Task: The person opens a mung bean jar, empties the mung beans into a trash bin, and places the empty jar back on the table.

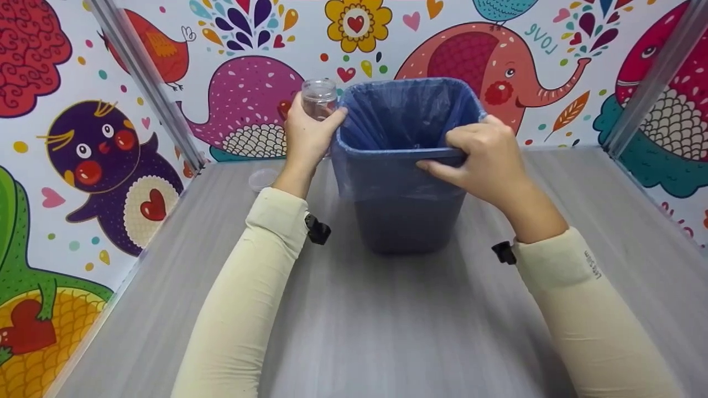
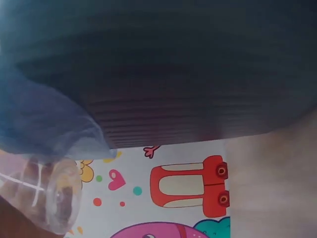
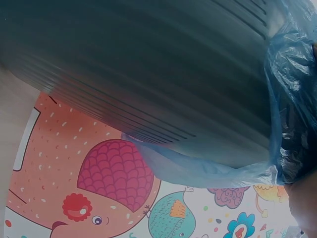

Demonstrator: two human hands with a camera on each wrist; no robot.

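Observation:
My left hand (image 1: 311,132) grips a clear jar (image 1: 319,91) upright, its mouth uncovered, just left of a dark blue trash bin (image 1: 412,221). The left thumb reaches the bin's rim. In the left wrist view the round base of the jar (image 2: 65,196) shows beside the bin (image 2: 188,84). A thin blue bag (image 1: 381,179) lines the bin and folds down over its rim. My right hand (image 1: 487,157) pinches the rim and bag at the near right corner, fingers over the top and thumb outside. The bag (image 3: 208,168) hangs loosely in the right wrist view.
A clear round lid (image 1: 263,179) lies on the grey table (image 1: 354,331), behind the left wrist. A wall with cartoon animals (image 1: 254,105) stands close behind the bin. Metal posts (image 1: 152,83) mark the corners on both sides.

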